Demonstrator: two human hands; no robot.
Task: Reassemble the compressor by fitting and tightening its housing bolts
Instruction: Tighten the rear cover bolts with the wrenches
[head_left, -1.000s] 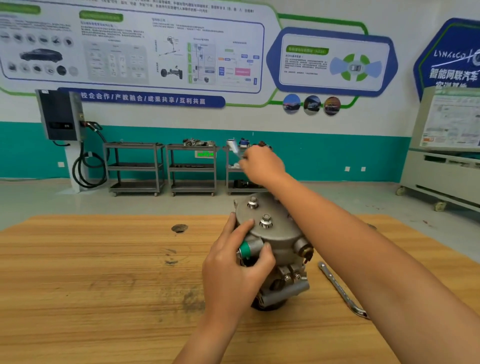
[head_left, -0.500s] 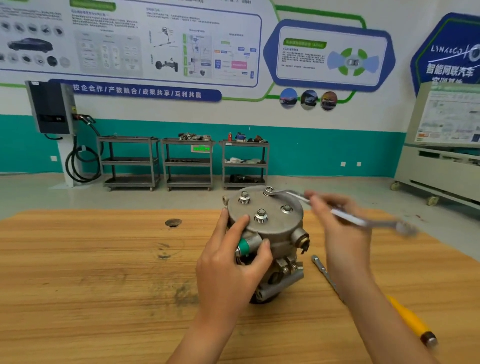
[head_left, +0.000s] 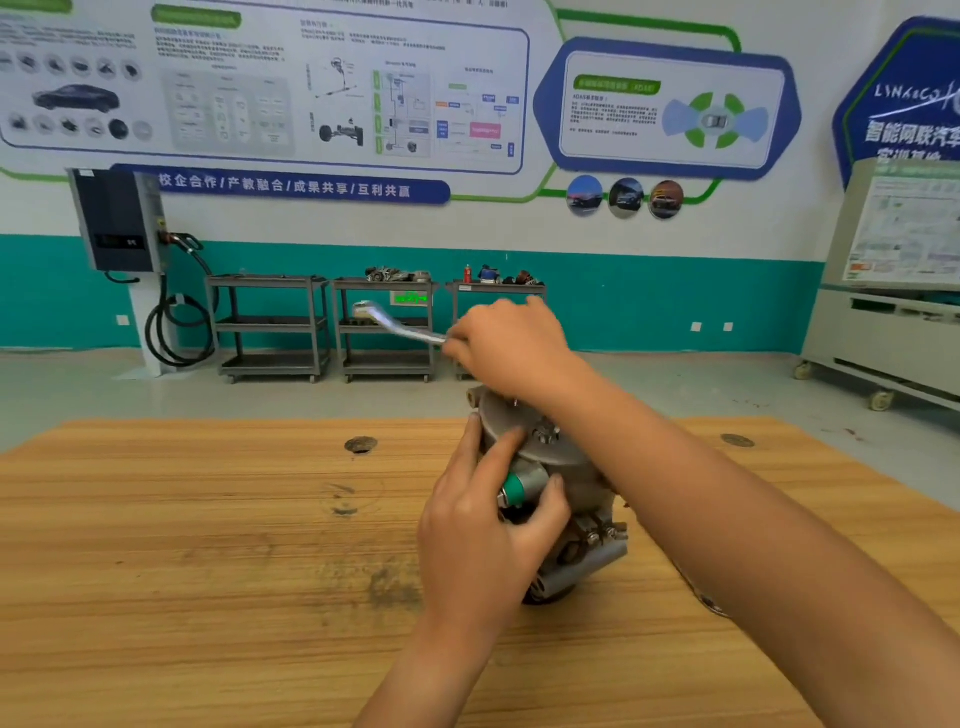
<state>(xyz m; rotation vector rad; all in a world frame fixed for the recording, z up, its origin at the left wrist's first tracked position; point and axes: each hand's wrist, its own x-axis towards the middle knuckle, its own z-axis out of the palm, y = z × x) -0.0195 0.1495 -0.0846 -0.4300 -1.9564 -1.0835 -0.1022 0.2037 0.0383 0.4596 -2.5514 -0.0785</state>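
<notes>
A grey metal compressor (head_left: 571, 467) stands upright on the wooden table (head_left: 208, 545), with a green-capped port (head_left: 514, 486) on its side. My left hand (head_left: 483, 535) grips its near side around that port. My right hand (head_left: 511, 348) is over the far edge of the housing and holds a silver wrench (head_left: 395, 325), whose free end points up and to the left. One housing bolt (head_left: 545, 431) shows on the top cover beside my right forearm; the rest of the cover is hidden by the arm.
A dark round hole (head_left: 360, 445) sits in the table left of the compressor, and another mark (head_left: 737, 440) at the far right. Three grey shelf carts (head_left: 384, 327) stand by the back wall, a charging unit (head_left: 117, 228) at left, and a cabinet on wheels (head_left: 893, 332) at right.
My right hand swung the wrench from the right side of the cover back across to the left, and my forearm now covers most of the top. My left hand kept its hold.
</notes>
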